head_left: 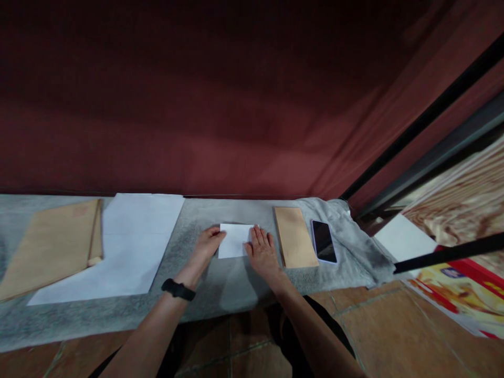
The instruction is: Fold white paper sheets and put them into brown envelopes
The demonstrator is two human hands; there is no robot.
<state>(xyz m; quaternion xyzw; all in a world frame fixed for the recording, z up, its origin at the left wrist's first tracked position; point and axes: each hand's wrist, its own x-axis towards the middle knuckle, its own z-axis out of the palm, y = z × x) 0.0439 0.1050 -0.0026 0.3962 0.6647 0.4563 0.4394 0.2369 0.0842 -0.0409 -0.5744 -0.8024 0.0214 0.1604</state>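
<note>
A small folded white paper (235, 240) lies on the grey cloth (220, 286) in front of me. My left hand (208, 243) rests at the paper's left edge, fingers curled against it. A black watch (178, 289) sits on that wrist. My right hand (261, 251) lies flat with fingers stretched out, its fingertips pressing on the paper's right edge.
A large white sheet (126, 247) and a big brown envelope (51, 247) lie at the left. A small brown envelope (295, 236) and a dark phone (323, 241) lie at the right. A red curtain (197, 105) hangs behind. Tiled floor (378, 331) is below.
</note>
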